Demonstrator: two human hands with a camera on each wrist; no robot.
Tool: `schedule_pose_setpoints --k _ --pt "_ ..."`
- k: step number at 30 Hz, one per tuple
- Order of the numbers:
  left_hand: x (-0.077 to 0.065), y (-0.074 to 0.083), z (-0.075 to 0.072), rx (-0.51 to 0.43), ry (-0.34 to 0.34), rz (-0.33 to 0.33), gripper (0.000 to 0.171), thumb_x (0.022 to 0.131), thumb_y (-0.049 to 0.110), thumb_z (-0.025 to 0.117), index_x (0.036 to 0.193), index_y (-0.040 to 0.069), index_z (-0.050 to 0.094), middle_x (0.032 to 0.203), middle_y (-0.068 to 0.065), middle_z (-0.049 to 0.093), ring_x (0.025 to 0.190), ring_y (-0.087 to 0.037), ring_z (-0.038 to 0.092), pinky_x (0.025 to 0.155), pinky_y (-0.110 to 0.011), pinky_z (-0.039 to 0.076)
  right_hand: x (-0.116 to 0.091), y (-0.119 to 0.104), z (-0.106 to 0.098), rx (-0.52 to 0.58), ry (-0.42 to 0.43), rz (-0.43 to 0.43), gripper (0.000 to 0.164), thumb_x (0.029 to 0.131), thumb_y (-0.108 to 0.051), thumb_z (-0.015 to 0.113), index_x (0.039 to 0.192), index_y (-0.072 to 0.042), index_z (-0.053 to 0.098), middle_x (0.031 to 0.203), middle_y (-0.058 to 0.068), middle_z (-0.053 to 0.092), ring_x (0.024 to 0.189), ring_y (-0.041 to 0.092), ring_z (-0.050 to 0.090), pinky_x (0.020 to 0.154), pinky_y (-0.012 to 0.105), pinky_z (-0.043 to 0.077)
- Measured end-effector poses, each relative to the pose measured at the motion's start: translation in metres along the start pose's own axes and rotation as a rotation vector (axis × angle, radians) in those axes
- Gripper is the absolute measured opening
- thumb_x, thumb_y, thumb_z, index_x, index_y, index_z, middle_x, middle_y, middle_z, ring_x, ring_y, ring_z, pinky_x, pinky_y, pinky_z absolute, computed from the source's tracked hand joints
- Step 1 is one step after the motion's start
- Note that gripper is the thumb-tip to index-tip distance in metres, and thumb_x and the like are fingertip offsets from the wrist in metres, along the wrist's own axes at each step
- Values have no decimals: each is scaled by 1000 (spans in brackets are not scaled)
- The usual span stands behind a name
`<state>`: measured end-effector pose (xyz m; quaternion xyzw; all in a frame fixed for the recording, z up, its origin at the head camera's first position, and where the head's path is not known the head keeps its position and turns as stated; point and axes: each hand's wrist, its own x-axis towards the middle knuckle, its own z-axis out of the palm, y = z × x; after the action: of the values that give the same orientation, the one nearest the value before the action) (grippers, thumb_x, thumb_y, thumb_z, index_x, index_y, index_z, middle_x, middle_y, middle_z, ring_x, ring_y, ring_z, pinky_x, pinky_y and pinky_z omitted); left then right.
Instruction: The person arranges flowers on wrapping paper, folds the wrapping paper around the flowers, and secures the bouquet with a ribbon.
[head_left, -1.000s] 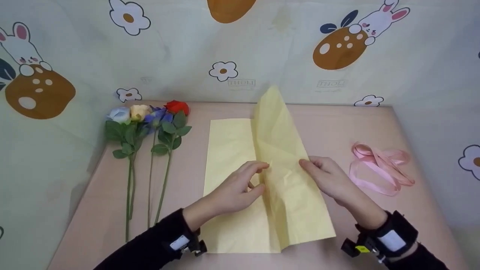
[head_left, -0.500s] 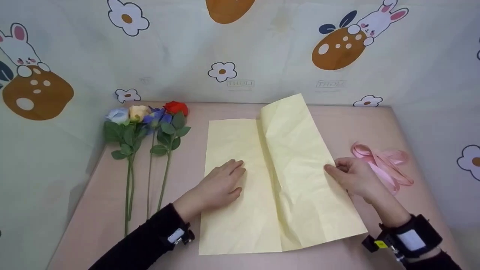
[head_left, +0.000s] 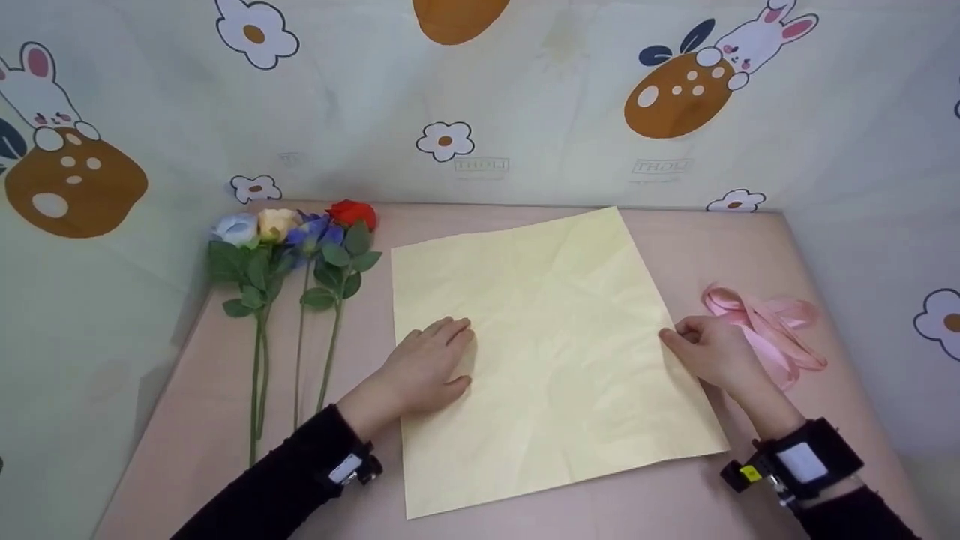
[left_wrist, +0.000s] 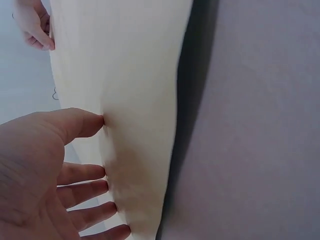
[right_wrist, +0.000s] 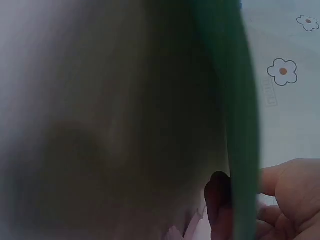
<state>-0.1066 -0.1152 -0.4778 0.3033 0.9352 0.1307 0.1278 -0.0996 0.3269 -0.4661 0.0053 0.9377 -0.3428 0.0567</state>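
A sheet of pale yellow wrapping paper (head_left: 559, 345) lies unfolded over the middle of the table in the head view. My left hand (head_left: 427, 367) rests on its left part, fingers spread and nearly straight; the left wrist view shows the fingertips (left_wrist: 92, 187) touching the sheet, whose near edge stands a little off the tabletop. At the right edge, my right hand (head_left: 712, 352) pinches the paper between thumb and fingers. Up close in the right wrist view, a blurred green strip (right_wrist: 242, 125) crosses in front of the right hand (right_wrist: 297, 197).
Left of the paper lie several artificial flowers: a light blue one (head_left: 238, 229), a cream one (head_left: 278, 224), a purple-blue one (head_left: 309, 234) and a red rose (head_left: 354, 215). A loose pink ribbon (head_left: 780, 330) lies beyond my right hand. A printed cloth backdrop (head_left: 525, 90) stands behind the table.
The folded, raised sheet has opened out flat as my right hand drew its edge to the right. My left hand has moved left and come down onto the paper.
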Motion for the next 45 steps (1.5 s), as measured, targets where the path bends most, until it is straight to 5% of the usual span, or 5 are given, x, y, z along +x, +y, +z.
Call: schedule_pose_setpoints --k 16,28,34,38,45 --pt "-15 11 2 138 45 7 73 99 48 78 145 -5 58 147 -23 57 132 -42 58 98 -57 56 -6 -21 41 -187 204 -248 57 97 -25 84 136 12 64 135 35 61 127 52 57 110 64 46" --pt "-26 43 -3 128 -20 135 41 95 39 84 104 3 68 92 -7 57 78 -22 55 69 -38 50 -36 -42 81 -343 -109 -350 92 102 -61 70 163 3 44 170 35 33 157 58 29 117 78 32" --pt "-21 26 -4 73 31 132 61 94 43 85 131 -2 65 131 -18 64 117 -36 62 95 -47 55 -37 -36 82 -373 -135 -393 95 102 -63 69 166 0 40 173 34 27 160 58 22 118 79 30" --pt "-19 9 -2 26 -21 67 108 90 59 84 163 -6 39 173 -25 33 158 -51 32 120 -65 40 -39 -34 81 -396 -164 -402 104 97 -71 69 169 -3 36 176 32 21 162 55 19 118 79 29" --pt "-22 -5 2 -20 -110 54 129 84 70 84 170 -6 24 180 -25 14 165 -51 12 127 -65 29 -49 -31 73 -451 -178 -420 122 84 -87 70 171 -8 35 178 28 20 163 50 19 117 78 31"
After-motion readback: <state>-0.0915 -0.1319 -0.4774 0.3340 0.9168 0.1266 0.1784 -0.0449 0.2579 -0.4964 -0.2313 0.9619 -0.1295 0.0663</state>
